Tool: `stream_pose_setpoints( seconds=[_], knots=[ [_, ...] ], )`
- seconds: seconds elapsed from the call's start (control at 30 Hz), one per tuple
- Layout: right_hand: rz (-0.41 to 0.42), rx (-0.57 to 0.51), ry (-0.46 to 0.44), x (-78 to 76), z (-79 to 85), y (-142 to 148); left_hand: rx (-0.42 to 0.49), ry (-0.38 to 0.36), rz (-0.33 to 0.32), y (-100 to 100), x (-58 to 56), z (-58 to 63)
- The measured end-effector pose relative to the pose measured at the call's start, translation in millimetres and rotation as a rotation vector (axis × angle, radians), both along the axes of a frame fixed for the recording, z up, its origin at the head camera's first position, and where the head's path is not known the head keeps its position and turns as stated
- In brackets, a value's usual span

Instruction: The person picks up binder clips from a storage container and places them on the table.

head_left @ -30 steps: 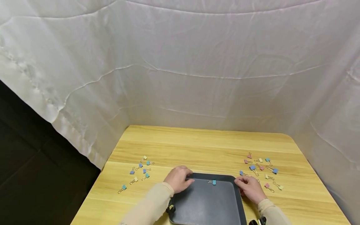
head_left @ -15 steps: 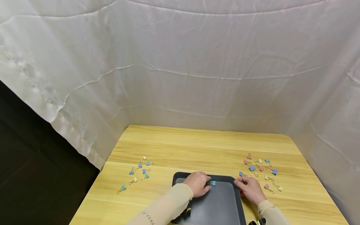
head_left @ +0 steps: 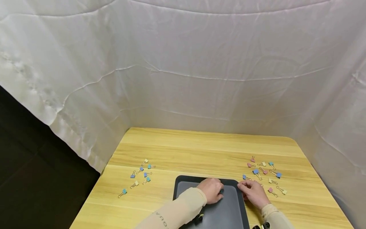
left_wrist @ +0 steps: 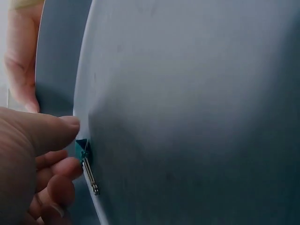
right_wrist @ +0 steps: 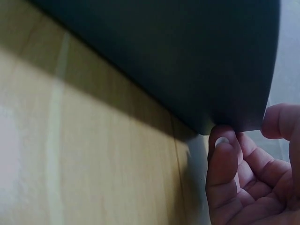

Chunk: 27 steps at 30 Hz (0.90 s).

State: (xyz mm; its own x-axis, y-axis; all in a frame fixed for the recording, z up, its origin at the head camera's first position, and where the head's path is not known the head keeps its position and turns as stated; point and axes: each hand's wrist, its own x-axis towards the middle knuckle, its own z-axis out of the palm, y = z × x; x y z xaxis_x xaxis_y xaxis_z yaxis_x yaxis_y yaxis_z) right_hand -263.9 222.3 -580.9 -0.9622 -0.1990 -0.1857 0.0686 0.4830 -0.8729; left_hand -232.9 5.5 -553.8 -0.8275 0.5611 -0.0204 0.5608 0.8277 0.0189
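A dark grey tray [head_left: 228, 210] lies at the table's front. My left hand [head_left: 211, 190] reaches over its far part, fingers curled. In the left wrist view, a teal binder clip [left_wrist: 84, 151] sits between the left thumb and fingers, its wire handles pointing away from the thumb. From the head, the left hand mostly hides this clip. My right hand [head_left: 254, 192] holds the tray's far right corner. The right wrist view shows a curled finger [right_wrist: 222, 161] under the corner and the thumb [right_wrist: 276, 122] at its edge.
Several binder clips, such as a yellow clip [head_left: 135, 184], lie scattered left of the tray. Several more, including a pink clip [head_left: 271, 190] and a blue clip [head_left: 256, 172], lie to the right on the wooden table [head_left: 197, 143]. Pale fabric [head_left: 200, 95] hangs behind.
My left hand has moved right from the tray's far left corner to the teal clip, and its fingers have closed round it. The right hand stays at the far right corner.
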Motion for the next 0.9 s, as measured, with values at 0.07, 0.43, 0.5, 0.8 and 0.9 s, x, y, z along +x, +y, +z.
stream_pose_setpoints(
  seconds=[0.07, 0.43, 0.5, 0.8, 0.9],
  knots=[
    [0.002, -0.008, -0.002, -0.1, -0.1, -0.2, 0.006, -0.012, -0.025, 2.3, 0.4, 0.5],
    [0.008, -0.008, -0.008, -0.7, -1.2, 0.4, -0.019, 0.021, 0.02, -3.3, -0.7, -3.5],
    [0.01, -0.005, -0.008, -0.8, -1.6, 0.5, -0.017, 0.027, 0.016, -3.3, -0.2, -4.1],
    [-0.007, -0.008, -0.011, -2.0, -2.6, -0.6, 0.012, -0.01, 0.009, -4.8, 0.2, -4.1],
    [-0.008, -0.003, -0.005, -2.2, -3.3, -0.4, 0.021, -0.012, 0.004, -6.6, -0.4, -5.5]
  ],
)
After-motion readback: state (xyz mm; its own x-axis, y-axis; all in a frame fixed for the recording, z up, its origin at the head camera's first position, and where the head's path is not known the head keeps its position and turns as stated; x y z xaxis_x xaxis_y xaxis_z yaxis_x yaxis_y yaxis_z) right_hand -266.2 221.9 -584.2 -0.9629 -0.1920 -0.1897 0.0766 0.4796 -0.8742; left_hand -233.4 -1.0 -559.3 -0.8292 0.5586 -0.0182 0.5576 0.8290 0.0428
